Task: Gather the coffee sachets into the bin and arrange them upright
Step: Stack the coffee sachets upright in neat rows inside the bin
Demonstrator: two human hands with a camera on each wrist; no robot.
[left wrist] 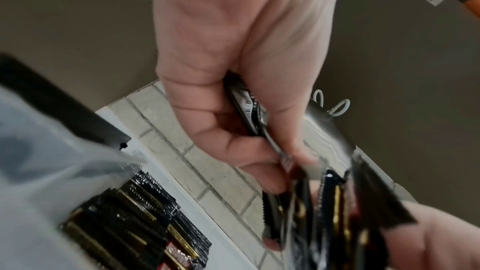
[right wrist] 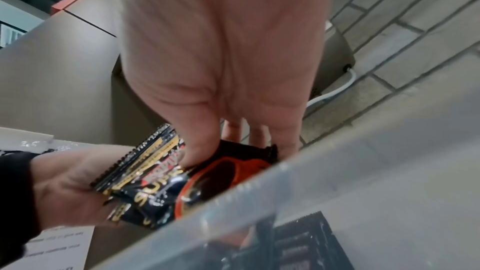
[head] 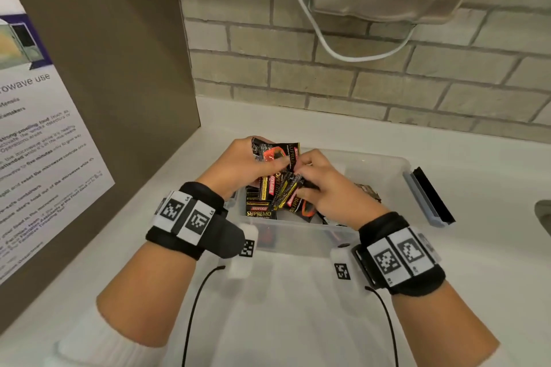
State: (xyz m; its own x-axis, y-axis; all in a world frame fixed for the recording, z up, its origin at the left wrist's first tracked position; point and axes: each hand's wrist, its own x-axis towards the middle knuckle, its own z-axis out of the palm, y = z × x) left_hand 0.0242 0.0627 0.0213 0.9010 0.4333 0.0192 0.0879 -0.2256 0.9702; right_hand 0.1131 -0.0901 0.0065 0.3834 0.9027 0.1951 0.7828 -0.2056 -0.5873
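Observation:
Both hands hover over a clear plastic bin (head: 384,164) on the white counter. My left hand (head: 244,164) grips a bunch of black, gold and red coffee sachets (head: 280,155), fingers curled round them (left wrist: 249,110). My right hand (head: 322,185) pinches more sachets (head: 286,188) from the right side, its thumb pressed on them (right wrist: 161,174). Other sachets (head: 259,205) stand upright against the bin's left wall, also seen low in the left wrist view (left wrist: 135,223). One sachet (head: 368,191) lies in the bin's right part.
The bin's lid clip (head: 429,197) sticks out at its right end. A brown cabinet side with a printed notice (head: 38,152) stands at left. A brick wall (head: 387,89) runs behind, with a white cable (head: 328,45) hanging from a metal unit.

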